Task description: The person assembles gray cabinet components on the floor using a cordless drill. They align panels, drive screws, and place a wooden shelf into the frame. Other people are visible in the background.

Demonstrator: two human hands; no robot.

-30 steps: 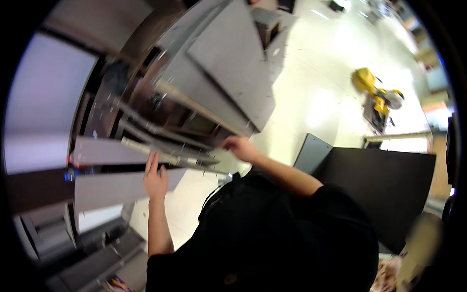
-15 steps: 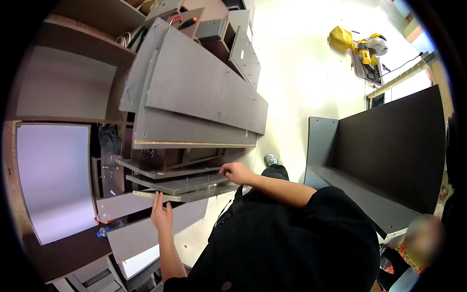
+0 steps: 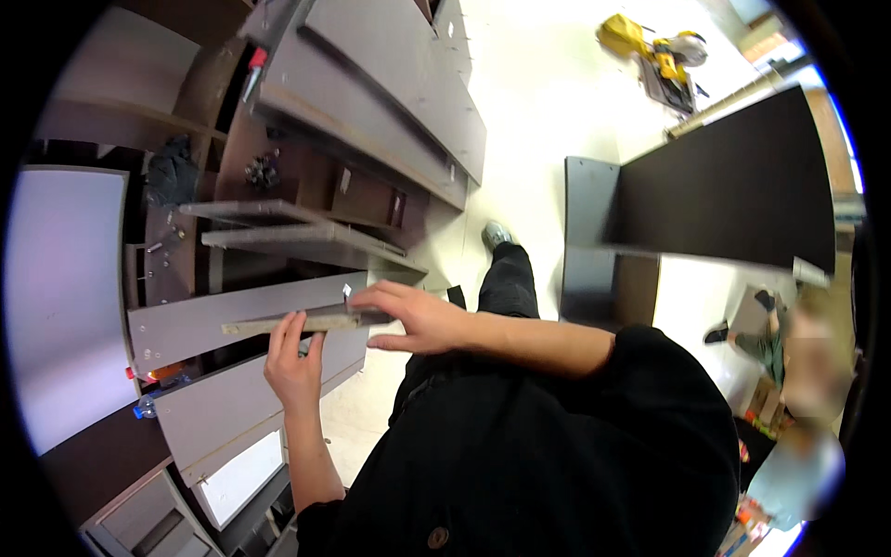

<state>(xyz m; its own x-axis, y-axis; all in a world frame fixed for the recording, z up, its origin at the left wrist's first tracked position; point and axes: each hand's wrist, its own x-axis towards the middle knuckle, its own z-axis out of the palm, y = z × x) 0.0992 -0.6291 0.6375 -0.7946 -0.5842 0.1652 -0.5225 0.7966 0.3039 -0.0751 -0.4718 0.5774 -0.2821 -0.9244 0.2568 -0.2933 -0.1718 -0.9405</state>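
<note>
A narrow grey board is tilted nearly edge-on in front of me, its pale raw edge facing me. My left hand grips that edge, with the fingers on top and the thumb apart from them. At the board's right end, my right hand has its fingers over the top and its thumb below. Motion blurs this end slightly. Just behind is a long grey panel with small holes near its left end. Another grey panel lies on the near side, partly behind my left hand.
Stacked grey panels lie farther off, near a red-handled screwdriver. Two upright panels stand before them. A black L-shaped cabinet part stands right. A yellow saw sits on the floor. People are at lower right.
The narrow board has come away from the upright panels toward me, and is now between both hands. My right hand has moved left and nearer, onto its end. My view has shifted.
</note>
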